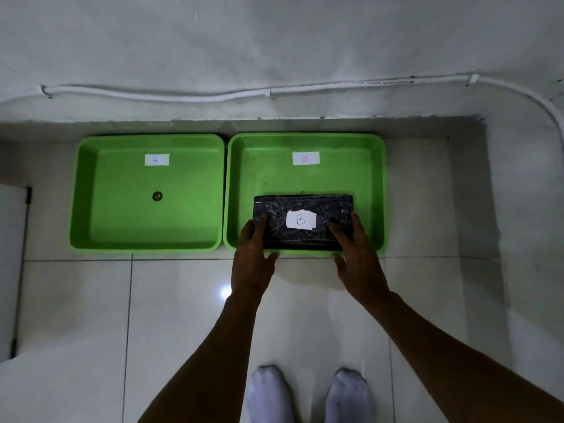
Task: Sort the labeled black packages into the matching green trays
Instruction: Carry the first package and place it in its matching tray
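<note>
Two green trays stand side by side on the tiled floor by the wall. The left tray carries a white label "A", the right tray a white label "B". A black wrapped package with a white "B" label is over the near half of the right tray. My left hand grips its left end and my right hand grips its right end. Whether the package rests on the tray floor or hangs just above it is unclear.
A small round dark object lies in the middle of tray A. A white cable runs along the wall behind the trays. Two feet in white socks stand at the bottom edge. A pale panel edge is at the left.
</note>
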